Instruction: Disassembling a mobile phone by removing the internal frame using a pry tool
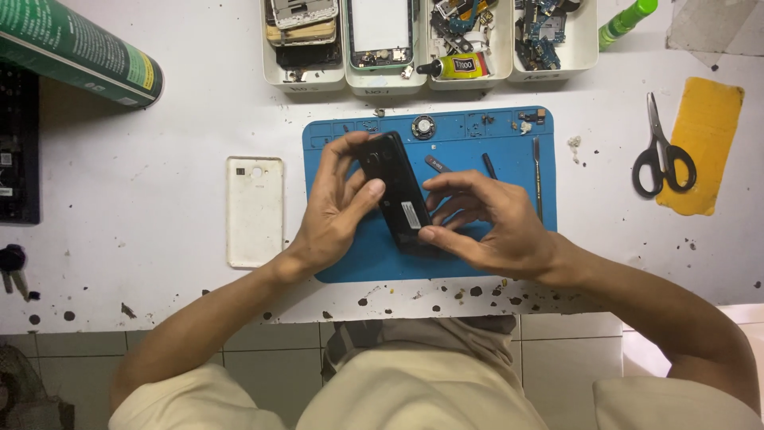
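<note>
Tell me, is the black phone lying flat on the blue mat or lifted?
Lifted: both hands grip the black phone above the blue mat.

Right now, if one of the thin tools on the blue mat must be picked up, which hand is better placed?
The right hand, probably. The dark thin tools lie on the blue mat just beyond its fingers, while the left hand wraps the black phone on the far side from them.

The phone [395, 193] is lying over the mat [493, 239], the back cover [255, 211] left of the mat, the scissors [662, 151] right of it, the trays [430, 48] behind it.
</note>
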